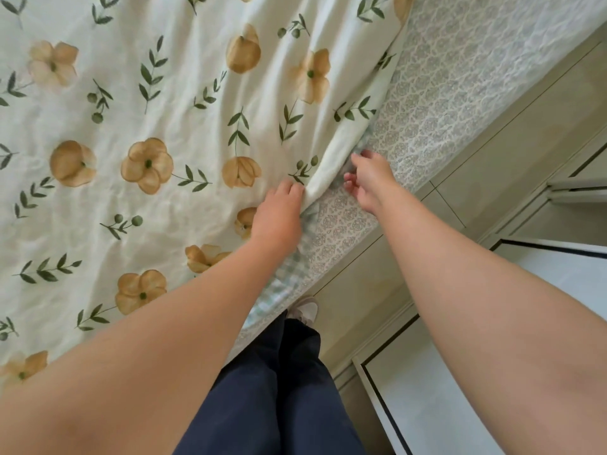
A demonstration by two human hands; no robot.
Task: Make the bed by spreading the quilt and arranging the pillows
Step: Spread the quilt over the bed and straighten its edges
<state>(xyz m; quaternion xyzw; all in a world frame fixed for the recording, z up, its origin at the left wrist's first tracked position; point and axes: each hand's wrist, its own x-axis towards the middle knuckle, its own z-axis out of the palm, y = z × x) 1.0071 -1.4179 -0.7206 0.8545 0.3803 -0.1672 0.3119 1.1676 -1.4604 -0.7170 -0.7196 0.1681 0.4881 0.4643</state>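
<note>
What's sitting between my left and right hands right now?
In the head view, a raised edge fold of the quilt lies between the left hand and right hand; just below it, a strip of patterned mattress cover shows.

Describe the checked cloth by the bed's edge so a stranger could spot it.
Find the big floral quilt and follow its edge to the left hand. Beside that wrist peeks the checked cloth, the only green-and-white gingham, between the flowers and the grey-patterned mattress.
</note>
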